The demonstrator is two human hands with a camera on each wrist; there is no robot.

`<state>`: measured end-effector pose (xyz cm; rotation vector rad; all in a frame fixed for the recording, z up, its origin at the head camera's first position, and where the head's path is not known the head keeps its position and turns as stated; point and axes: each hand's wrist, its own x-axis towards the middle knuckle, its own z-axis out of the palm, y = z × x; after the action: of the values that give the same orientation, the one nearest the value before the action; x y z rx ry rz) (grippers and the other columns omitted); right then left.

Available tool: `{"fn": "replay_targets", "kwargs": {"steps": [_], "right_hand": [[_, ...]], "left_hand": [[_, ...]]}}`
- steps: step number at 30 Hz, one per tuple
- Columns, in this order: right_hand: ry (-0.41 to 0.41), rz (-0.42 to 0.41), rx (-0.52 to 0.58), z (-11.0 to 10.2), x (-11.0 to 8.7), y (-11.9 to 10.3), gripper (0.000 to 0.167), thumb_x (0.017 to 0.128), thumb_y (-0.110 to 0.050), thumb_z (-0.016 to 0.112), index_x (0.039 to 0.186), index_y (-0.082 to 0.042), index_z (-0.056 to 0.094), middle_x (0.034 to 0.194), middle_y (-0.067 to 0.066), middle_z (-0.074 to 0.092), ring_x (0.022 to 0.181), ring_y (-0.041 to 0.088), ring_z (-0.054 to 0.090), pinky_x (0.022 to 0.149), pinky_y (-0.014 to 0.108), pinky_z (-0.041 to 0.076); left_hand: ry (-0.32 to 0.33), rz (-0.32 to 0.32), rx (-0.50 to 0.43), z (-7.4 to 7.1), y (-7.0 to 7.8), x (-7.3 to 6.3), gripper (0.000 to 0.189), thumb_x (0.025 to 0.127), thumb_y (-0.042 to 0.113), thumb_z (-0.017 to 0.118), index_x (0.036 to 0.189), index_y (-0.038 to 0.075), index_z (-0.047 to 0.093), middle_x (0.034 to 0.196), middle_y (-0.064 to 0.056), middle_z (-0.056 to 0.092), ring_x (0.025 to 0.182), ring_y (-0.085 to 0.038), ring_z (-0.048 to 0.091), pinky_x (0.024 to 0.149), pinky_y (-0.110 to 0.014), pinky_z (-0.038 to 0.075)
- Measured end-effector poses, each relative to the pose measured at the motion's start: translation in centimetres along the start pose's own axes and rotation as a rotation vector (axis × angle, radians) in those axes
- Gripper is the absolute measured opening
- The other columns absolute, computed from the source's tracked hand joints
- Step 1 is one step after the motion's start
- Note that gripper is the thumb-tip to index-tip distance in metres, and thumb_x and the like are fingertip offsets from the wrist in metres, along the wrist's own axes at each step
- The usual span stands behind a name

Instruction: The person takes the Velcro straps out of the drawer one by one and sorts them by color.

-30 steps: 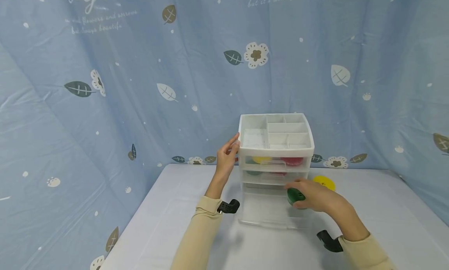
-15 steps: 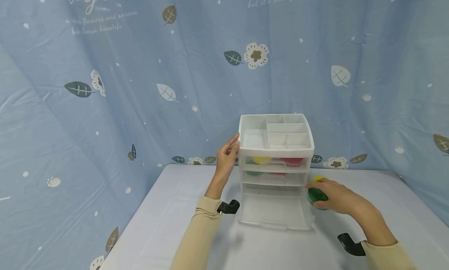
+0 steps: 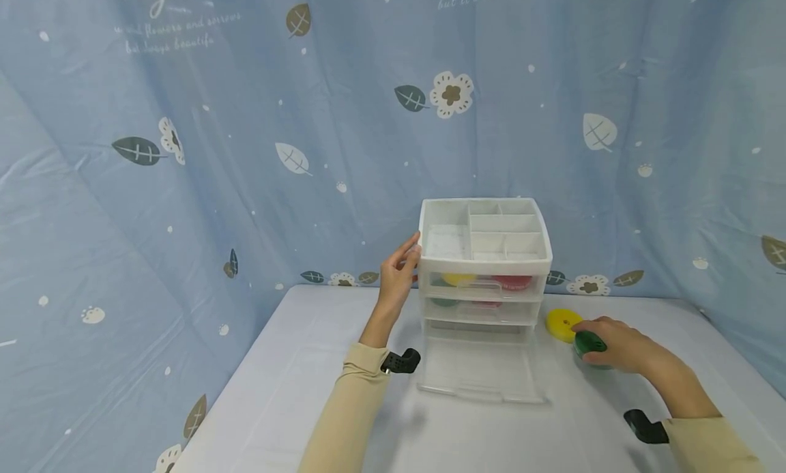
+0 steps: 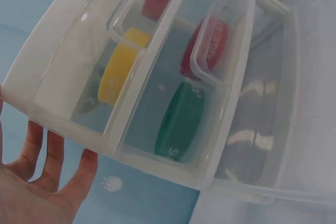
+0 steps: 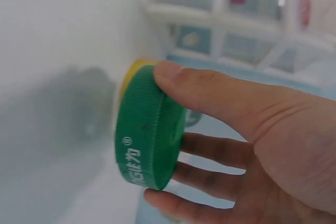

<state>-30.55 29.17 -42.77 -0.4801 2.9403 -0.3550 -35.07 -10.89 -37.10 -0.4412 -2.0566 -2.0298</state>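
Observation:
My right hand (image 3: 626, 347) pinches a green roll of tape (image 5: 139, 129) between thumb and fingers, low over the table to the right of the drawer unit. White lettering shows on the roll's rim. Just behind it lies a yellow roll of tape (image 3: 561, 324) on the table. The fingers of my left hand (image 3: 396, 278) rest against the left side of the white plastic drawer unit (image 3: 485, 265). Its clear bottom drawer (image 3: 482, 367) is pulled out, while the two upper drawers are closed. Through their fronts show a yellow roll (image 4: 123, 66), red rolls (image 4: 206, 48) and a green roll (image 4: 181, 121).
Divided compartments (image 3: 503, 224) form the top of the unit. A white cloth covers the table (image 3: 295, 391). Behind stands a blue curtain (image 3: 356, 118) printed with leaves and flowers. The pulled-out drawer's front edge reaches toward me.
My right hand has carried the green roll rightward, from over the bottom drawer to the table beside the yellow roll. The left hand has stayed at the unit's side.

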Motion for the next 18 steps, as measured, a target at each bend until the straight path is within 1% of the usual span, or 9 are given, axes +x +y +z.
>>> {"fn": "replay_targets", "kwargs": {"steps": [3, 6, 11, 13, 18], "right_hand": [[-0.001, 0.009, -0.013, 0.3, 0.4, 1.3, 0.058, 0.079, -0.027, 0.081, 0.126, 0.002, 0.061, 0.119, 0.032, 0.058, 0.104, 0.046, 0.057, 0.084, 0.065, 0.05], [-0.005, 0.023, -0.017, 0.4, 0.9, 2.4, 0.059, 0.08, -0.027, 0.081, 0.126, 0.003, 0.06, 0.118, 0.033, 0.058, 0.104, 0.047, 0.056, 0.084, 0.067, 0.049], [-0.016, 0.059, -0.024, 0.6, 1.8, 4.2, 0.063, 0.081, -0.03, 0.08, 0.128, 0.006, 0.057, 0.116, 0.034, 0.058, 0.103, 0.049, 0.054, 0.085, 0.068, 0.047], [-0.01, 0.074, -0.025, 0.7, 2.1, 4.7, 0.063, 0.081, -0.03, 0.08, 0.128, 0.006, 0.057, 0.115, 0.033, 0.058, 0.102, 0.048, 0.055, 0.084, 0.068, 0.048], [0.0, 0.097, -0.019, 0.9, 2.8, 5.5, 0.063, 0.081, -0.028, 0.079, 0.127, 0.009, 0.056, 0.112, 0.035, 0.057, 0.098, 0.047, 0.055, 0.083, 0.067, 0.049]], "left_hand": [[-0.007, -0.002, -0.013, -0.1, -0.1, 0.1, 0.041, 0.103, 0.026, 0.052, 0.144, 0.023, 0.051, 0.131, -0.026, 0.055, 0.098, -0.013, 0.065, 0.096, -0.056, 0.053], [-0.011, -0.004, -0.021, -0.1, -0.2, 0.1, 0.041, 0.103, 0.027, 0.052, 0.145, 0.023, 0.051, 0.132, -0.025, 0.054, 0.1, -0.015, 0.065, 0.096, -0.056, 0.053], [-0.011, -0.017, -0.005, -0.1, -0.3, 0.2, 0.042, 0.103, 0.028, 0.052, 0.145, 0.025, 0.051, 0.133, -0.022, 0.055, 0.106, -0.019, 0.064, 0.095, -0.05, 0.055], [-0.012, -0.018, -0.004, 0.0, -0.3, 0.2, 0.042, 0.103, 0.029, 0.052, 0.145, 0.025, 0.05, 0.133, -0.022, 0.055, 0.108, -0.021, 0.064, 0.095, -0.049, 0.056], [-0.006, -0.016, -0.008, 0.0, -0.3, 0.2, 0.042, 0.103, 0.028, 0.053, 0.145, 0.024, 0.051, 0.131, -0.022, 0.055, 0.107, -0.02, 0.064, 0.096, -0.053, 0.054]]}}
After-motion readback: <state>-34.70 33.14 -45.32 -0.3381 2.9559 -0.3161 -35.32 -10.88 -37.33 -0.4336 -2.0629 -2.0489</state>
